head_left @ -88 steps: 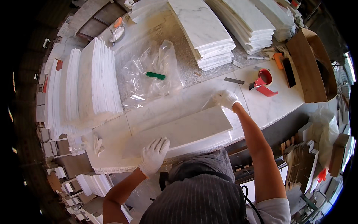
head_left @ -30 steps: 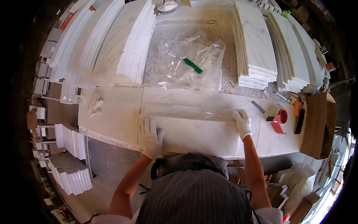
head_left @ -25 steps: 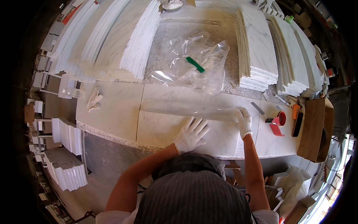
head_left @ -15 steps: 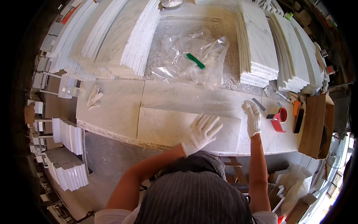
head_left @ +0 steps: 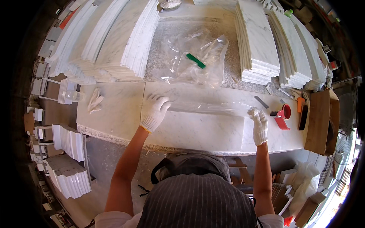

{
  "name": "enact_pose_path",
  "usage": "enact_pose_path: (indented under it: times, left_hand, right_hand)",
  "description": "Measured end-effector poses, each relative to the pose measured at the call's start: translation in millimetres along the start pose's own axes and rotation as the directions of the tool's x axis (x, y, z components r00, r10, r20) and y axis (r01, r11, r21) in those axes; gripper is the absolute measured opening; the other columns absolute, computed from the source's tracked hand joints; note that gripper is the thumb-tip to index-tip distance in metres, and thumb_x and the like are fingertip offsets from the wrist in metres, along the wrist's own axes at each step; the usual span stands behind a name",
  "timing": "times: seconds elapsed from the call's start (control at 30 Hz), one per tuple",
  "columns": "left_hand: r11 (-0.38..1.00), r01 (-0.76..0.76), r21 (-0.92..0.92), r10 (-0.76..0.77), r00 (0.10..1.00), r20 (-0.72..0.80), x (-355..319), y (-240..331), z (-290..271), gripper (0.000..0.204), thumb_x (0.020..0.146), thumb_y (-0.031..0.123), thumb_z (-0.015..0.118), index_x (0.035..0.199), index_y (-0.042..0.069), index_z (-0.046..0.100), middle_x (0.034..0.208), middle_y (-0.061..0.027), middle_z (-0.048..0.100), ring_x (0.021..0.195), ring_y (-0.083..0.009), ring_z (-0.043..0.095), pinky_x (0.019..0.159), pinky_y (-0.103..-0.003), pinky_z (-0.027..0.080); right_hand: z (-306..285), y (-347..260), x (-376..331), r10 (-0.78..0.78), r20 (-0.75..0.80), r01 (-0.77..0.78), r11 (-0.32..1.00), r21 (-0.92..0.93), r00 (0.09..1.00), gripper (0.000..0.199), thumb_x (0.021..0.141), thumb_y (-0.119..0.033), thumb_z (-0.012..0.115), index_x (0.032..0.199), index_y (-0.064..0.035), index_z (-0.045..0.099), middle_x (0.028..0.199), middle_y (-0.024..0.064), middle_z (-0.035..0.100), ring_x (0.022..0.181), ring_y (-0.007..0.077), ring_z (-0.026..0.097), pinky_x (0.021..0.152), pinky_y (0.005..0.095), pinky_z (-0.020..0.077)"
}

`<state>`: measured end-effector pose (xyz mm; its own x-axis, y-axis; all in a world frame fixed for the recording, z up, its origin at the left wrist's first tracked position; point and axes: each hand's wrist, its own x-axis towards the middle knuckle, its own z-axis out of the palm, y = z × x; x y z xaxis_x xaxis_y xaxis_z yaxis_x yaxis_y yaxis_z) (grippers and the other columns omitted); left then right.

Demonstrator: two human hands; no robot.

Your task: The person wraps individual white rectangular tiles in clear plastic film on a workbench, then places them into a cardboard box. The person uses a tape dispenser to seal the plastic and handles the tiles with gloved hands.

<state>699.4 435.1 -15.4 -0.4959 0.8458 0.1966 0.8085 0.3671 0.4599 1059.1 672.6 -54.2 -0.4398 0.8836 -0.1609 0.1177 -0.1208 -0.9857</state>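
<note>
A grey-veined white marble slab point(head_left: 205, 131) lies flat along the front of the bench. Clear plastic film point(head_left: 209, 107) stretches in a folded strip along its far edge. My left hand point(head_left: 154, 110), in a white knit glove, is at the film's left end with its fingers curled over it. At the other end my gloved right hand point(head_left: 259, 121) has its fingers bent together on the film, by the slab's right corner. Exactly how much film each hand pinches is hidden by the gloves. Beyond lies a crumpled heap of clear plastic bags point(head_left: 182, 72) with a green strip point(head_left: 195, 60) on it.
Stacked marble slabs point(head_left: 121, 41) stand at the back left, with more stacks point(head_left: 260, 45) at the back right. A red tape dispenser point(head_left: 283, 116), a black-and-orange brush point(head_left: 303, 119) and a cardboard box point(head_left: 319, 125) are at the right. Spare gloves point(head_left: 95, 102) lie at the left.
My left hand has swung left and away from me, from over the slab to the film's left end, its fingers now curled. The right hand has barely moved.
</note>
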Motion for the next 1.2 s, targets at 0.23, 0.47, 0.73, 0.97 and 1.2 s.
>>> enact_pose_path:
  times: [0.23, 0.47, 0.73, 0.97, 1.2]
  left_hand:
    - [0.947, -0.317, 0.045, 0.309, 0.942, 0.127, -55.8, -8.8, -38.5, 0.014, 0.082, 0.017, 0.074, 0.093, 0.009, 0.07, 0.11, -0.0052, 0.069, 0.111, -0.0283, 0.06, 0.107, -0.048, 0.041]
    - [0.947, -0.321, 0.017, 0.194, 0.615, 0.764, -106.7, -14.1, -73.6, 0.016, 0.089, 0.024, 0.065, 0.097, 0.013, 0.073, 0.109, -0.0032, 0.068, 0.113, -0.0258, 0.06, 0.106, -0.042, 0.042]
    - [0.972, -0.23, -0.055, 0.227, 0.836, 0.499, -25.4, 16.0, -60.1, 0.025, 0.088, 0.028, 0.069, 0.105, 0.01, 0.071, 0.116, -0.0056, 0.067, 0.117, -0.0258, 0.059, 0.104, -0.041, 0.045]
    - [0.654, -0.754, -0.054, 0.698, 0.575, 0.427, -45.8, 92.1, 128.3, 0.055, 0.095, 0.053, 0.056, 0.144, 0.027, 0.053, 0.157, -0.0048, 0.044, 0.147, -0.0268, 0.035, 0.126, -0.053, 0.016]
    - [0.506, -0.837, -0.211, 0.743, 0.299, 0.598, -68.2, 162.5, 150.7, 0.071, 0.096, 0.064, 0.042, 0.16, 0.038, 0.023, 0.163, 0.0064, 0.034, 0.154, -0.0201, 0.021, 0.128, -0.053, 0.009]
  right_hand:
    - [-35.9, -0.7, -35.0, 0.082, 0.264, -0.038, 0.985, -0.169, 0.961, 0.018, 0.094, -0.012, 0.067, 0.108, -0.002, 0.072, 0.116, 0.0071, 0.07, 0.11, 0.0173, 0.062, 0.096, 0.0306, 0.0482]
    - [-45.5, 14.4, -80.4, 0.079, 0.285, 0.11, 0.801, -0.589, 0.955, 0.015, 0.085, -0.011, 0.072, 0.099, -0.0106, 0.078, 0.125, 0.0126, 0.067, 0.12, 0.0291, 0.059, 0.101, 0.037, 0.0485]
    - [-37.4, 31.3, -98.3, -0.064, 0.252, 0.221, 0.714, -0.665, 0.966, 0.011, 0.081, -0.011, 0.073, 0.092, -0.0144, 0.076, 0.121, 0.0092, 0.068, 0.113, 0.03, 0.062, 0.096, 0.04, 0.0505]
    - [-38.1, 38.5, -106.3, -0.247, 0.321, 0.404, 0.516, -0.755, 0.914, 0.014, 0.08, -0.011, 0.07, 0.092, -0.0183, 0.075, 0.117, 0.0062, 0.069, 0.109, 0.0298, 0.063, 0.092, 0.0417, 0.0513]
    - [-57.5, 21.5, -135.0, -0.028, 0.178, 0.156, 0.629, -0.761, 0.984, 0.013, 0.085, -0.014, 0.072, 0.097, -0.016, 0.075, 0.124, 0.0107, 0.067, 0.112, 0.0322, 0.063, 0.094, 0.0435, 0.0521]
